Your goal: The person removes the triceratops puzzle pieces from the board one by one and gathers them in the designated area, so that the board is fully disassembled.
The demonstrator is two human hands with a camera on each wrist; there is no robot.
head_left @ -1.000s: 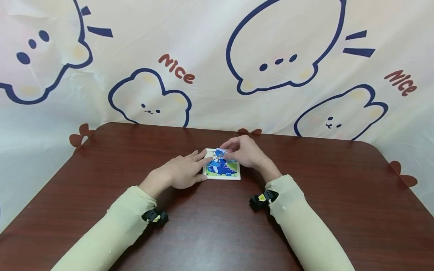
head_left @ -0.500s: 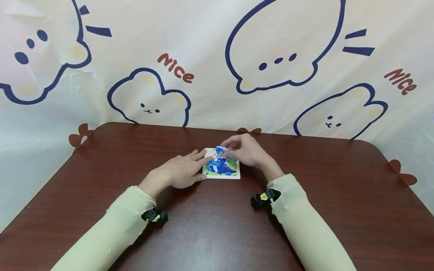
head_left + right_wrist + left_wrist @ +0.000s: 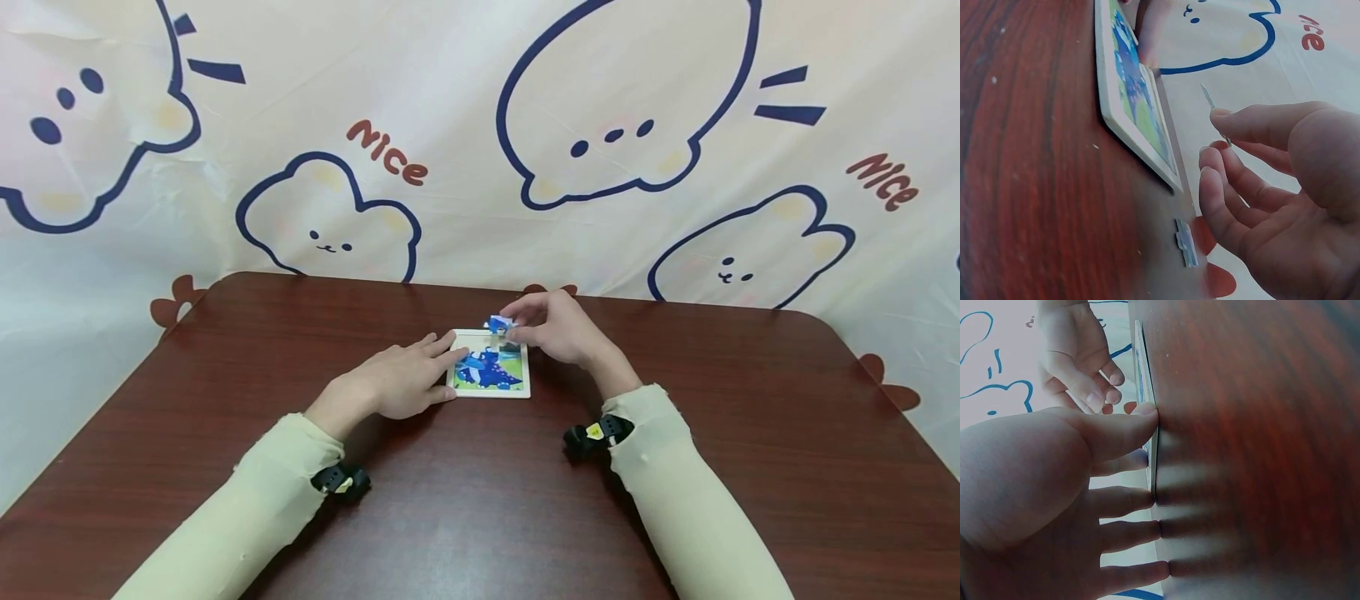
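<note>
Moved since 1 second ago: 1 blue piece (image 3: 497, 324), lifted to far rim of dinosaur puzzle (image 3: 491, 395) on desk (image 3: 465, 500). My left hand (image 3: 397, 381), fingers spread, touching puzzle; my right hand (image 3: 562, 332), pinching blue piece; 1 loose piece (image 3: 1187, 245) near puzzle.

A cloth-screened spot, set up like a recording booth; whether in a home, office or lab cannot be told. A pale, creased cloth (image 3: 450, 67) printed with cartoon animals (image 3: 330, 221), brown flowers (image 3: 182, 288) and "Nice" lettering (image 3: 386, 152) hangs around a dark, wood-grained surface (image 3: 480, 500); black cameras (image 3: 597, 435) sit at the wrists.
</note>
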